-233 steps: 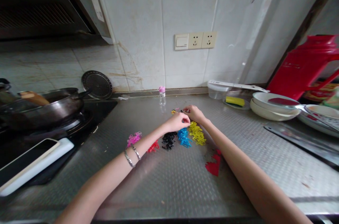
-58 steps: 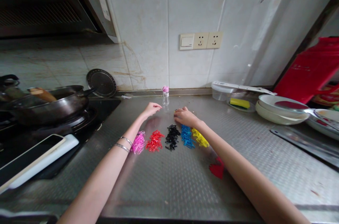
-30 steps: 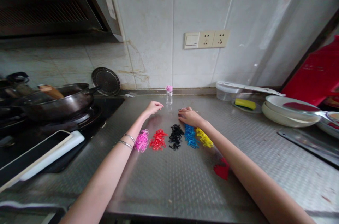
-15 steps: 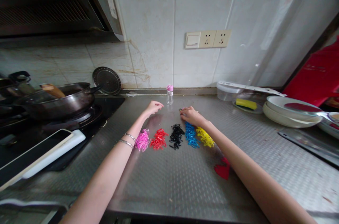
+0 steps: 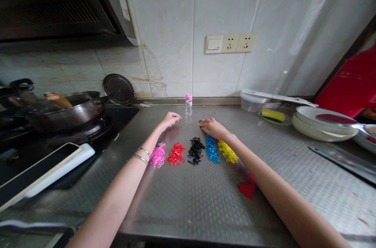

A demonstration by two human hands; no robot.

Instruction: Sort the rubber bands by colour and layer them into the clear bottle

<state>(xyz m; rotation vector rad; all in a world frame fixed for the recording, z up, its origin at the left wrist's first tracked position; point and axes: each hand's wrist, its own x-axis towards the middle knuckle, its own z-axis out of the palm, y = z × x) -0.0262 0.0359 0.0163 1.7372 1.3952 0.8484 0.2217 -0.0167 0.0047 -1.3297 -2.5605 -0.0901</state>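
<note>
Five piles of thin, loop-like rubber bands lie in a row on the metal counter: pink bands [image 5: 158, 155], red bands [image 5: 176, 153], black bands [image 5: 196, 151], blue bands [image 5: 212, 149] and yellow bands [image 5: 228, 151]. Beyond the blue pile, my right hand [image 5: 214, 128] is low over the counter, fingers bent and closed at a small yellow band [image 5: 199, 124]. A few darker bits show by those fingertips. My left hand [image 5: 170, 119] rests behind the pink and red piles, fingers curled together, nothing visible in it. A clear bottle with a pink cap [image 5: 188, 104] stands between and beyond both hands.
At left are a stove with a pan [image 5: 67, 113] and a phone on a white stand [image 5: 58, 173]. To the right sit a yellow sponge [image 5: 273, 115], stacked white bowls [image 5: 320, 128] and a cleaver-like blade [image 5: 343, 162]. A red piece [image 5: 246, 189] lies by my right forearm.
A yellow band now shows at my right fingertips, where only dark bits were visible before. My right hand has barely shifted, and my left hand has stayed still.
</note>
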